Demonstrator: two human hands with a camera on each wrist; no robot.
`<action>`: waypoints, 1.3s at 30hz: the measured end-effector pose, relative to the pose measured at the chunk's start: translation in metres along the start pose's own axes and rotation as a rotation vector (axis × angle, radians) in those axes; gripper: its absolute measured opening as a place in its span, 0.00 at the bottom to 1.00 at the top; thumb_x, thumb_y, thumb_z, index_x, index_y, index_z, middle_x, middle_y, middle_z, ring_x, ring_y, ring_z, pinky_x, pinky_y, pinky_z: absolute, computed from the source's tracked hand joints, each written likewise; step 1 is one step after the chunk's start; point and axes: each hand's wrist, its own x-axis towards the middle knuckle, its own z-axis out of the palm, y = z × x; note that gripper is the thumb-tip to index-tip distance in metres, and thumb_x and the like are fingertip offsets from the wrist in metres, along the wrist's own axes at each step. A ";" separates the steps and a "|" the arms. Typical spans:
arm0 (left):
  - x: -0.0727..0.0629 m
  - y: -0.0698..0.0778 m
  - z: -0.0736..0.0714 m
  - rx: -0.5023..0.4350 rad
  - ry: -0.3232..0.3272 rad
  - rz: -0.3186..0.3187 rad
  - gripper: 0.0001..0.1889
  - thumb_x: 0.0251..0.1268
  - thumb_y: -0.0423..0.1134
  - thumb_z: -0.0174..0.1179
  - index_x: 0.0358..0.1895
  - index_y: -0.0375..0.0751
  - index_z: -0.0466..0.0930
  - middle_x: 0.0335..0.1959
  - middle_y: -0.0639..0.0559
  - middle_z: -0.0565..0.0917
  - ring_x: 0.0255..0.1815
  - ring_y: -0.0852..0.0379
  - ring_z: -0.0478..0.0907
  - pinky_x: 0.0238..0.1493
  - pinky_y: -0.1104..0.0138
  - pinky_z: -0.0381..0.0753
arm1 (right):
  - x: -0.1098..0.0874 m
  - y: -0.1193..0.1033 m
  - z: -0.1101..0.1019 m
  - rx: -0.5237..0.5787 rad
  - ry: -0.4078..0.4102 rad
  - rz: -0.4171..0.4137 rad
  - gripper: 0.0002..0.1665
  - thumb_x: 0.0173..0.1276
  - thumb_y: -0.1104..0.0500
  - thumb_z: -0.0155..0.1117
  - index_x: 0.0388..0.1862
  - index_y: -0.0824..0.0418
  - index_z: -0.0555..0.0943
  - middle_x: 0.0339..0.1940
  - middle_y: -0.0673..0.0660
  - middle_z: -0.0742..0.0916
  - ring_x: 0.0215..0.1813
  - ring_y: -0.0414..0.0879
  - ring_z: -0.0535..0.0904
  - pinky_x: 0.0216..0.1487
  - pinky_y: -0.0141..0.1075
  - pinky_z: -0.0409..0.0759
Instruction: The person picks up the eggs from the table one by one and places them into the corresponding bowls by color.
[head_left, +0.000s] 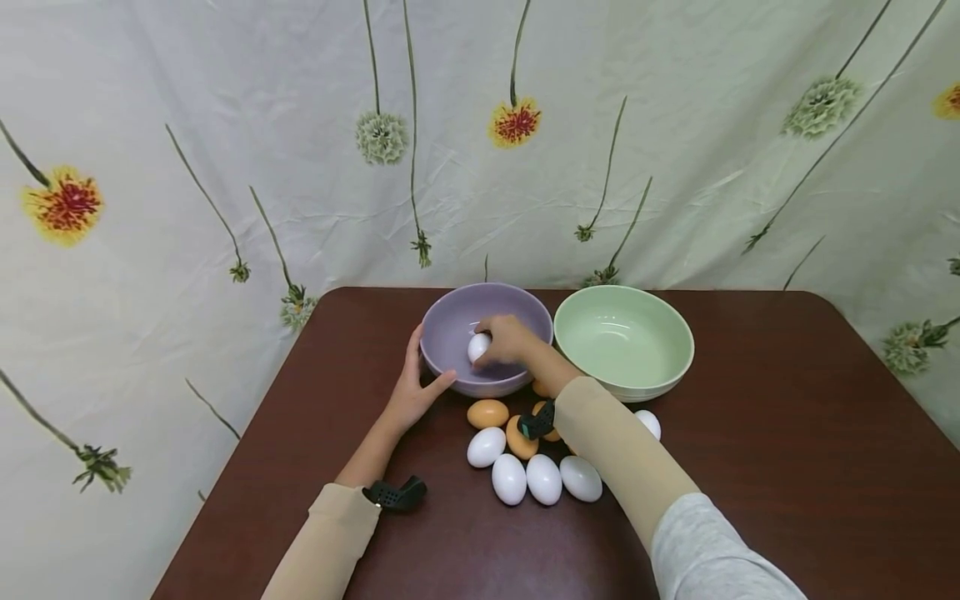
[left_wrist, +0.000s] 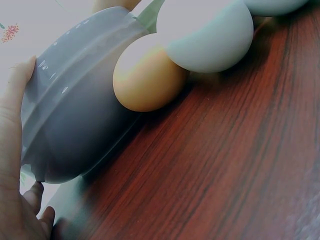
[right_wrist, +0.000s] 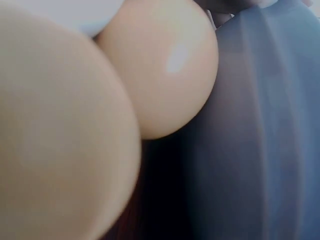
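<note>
In the head view my right hand reaches into a purple bowl and pinches a white egg over the bowl's inside. My left hand holds the purple bowl at its left side, thumb toward the near rim and fingers round the outer wall. Against that wall in the left wrist view stands a brown egg, with a white egg next to it. The right wrist view has brown eggs close beside the bowl wall; that hand's grip is hidden there.
To the right a pale green bowl stands right beside the purple one. Several white eggs and brown eggs lie on the dark wooden table in front, some partly behind the right forearm. A flowered cloth hangs behind.
</note>
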 end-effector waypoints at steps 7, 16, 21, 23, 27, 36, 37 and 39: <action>-0.001 0.002 0.002 0.009 0.000 0.007 0.48 0.63 0.28 0.59 0.77 0.34 0.34 0.77 0.34 0.42 0.76 0.39 0.44 0.72 0.47 0.45 | -0.002 0.000 -0.001 0.018 -0.006 0.003 0.38 0.53 0.54 0.79 0.62 0.66 0.77 0.57 0.61 0.82 0.57 0.53 0.77 0.58 0.41 0.74; 0.001 0.001 0.001 0.009 -0.004 0.015 0.48 0.64 0.28 0.59 0.77 0.34 0.33 0.78 0.34 0.41 0.77 0.40 0.42 0.72 0.48 0.44 | -0.006 -0.002 -0.009 0.226 0.088 -0.012 0.45 0.53 0.51 0.78 0.68 0.63 0.72 0.66 0.61 0.77 0.68 0.54 0.70 0.66 0.44 0.67; 0.002 0.000 0.000 0.008 0.000 0.014 0.49 0.64 0.29 0.59 0.77 0.34 0.32 0.78 0.35 0.40 0.77 0.41 0.41 0.72 0.48 0.43 | -0.009 0.000 -0.018 0.296 0.126 -0.018 0.46 0.53 0.50 0.79 0.69 0.62 0.71 0.66 0.61 0.76 0.68 0.55 0.69 0.65 0.46 0.68; 0.001 -0.001 0.000 0.011 0.002 0.016 0.49 0.64 0.30 0.60 0.77 0.34 0.32 0.78 0.34 0.40 0.77 0.40 0.41 0.72 0.47 0.43 | -0.010 0.000 -0.022 0.316 0.131 -0.032 0.47 0.54 0.50 0.78 0.70 0.63 0.71 0.67 0.62 0.76 0.68 0.55 0.69 0.66 0.45 0.67; 0.001 -0.001 -0.001 0.013 0.001 0.019 0.49 0.64 0.30 0.60 0.77 0.34 0.32 0.78 0.35 0.40 0.77 0.40 0.40 0.72 0.47 0.43 | -0.013 -0.002 -0.030 0.332 0.144 -0.061 0.47 0.54 0.49 0.78 0.70 0.63 0.70 0.67 0.60 0.75 0.69 0.52 0.69 0.67 0.41 0.66; 0.000 0.000 -0.001 0.008 0.008 0.012 0.49 0.64 0.30 0.60 0.77 0.34 0.33 0.77 0.34 0.41 0.77 0.38 0.42 0.72 0.46 0.43 | -0.035 -0.005 -0.045 0.393 0.159 -0.122 0.44 0.55 0.48 0.77 0.70 0.57 0.71 0.68 0.60 0.75 0.69 0.50 0.68 0.68 0.40 0.64; 0.000 0.000 0.000 0.005 0.007 0.013 0.48 0.64 0.30 0.60 0.77 0.34 0.33 0.77 0.34 0.41 0.77 0.38 0.43 0.72 0.46 0.43 | -0.038 -0.004 -0.047 0.400 0.165 -0.127 0.44 0.55 0.49 0.77 0.70 0.57 0.72 0.68 0.60 0.75 0.69 0.50 0.68 0.68 0.40 0.64; 0.000 0.000 0.001 0.000 0.007 0.017 0.48 0.63 0.30 0.60 0.77 0.33 0.34 0.77 0.33 0.42 0.76 0.37 0.43 0.72 0.46 0.43 | -0.044 -0.003 -0.050 0.412 0.176 -0.132 0.43 0.55 0.50 0.77 0.69 0.57 0.72 0.67 0.59 0.76 0.69 0.49 0.69 0.68 0.39 0.64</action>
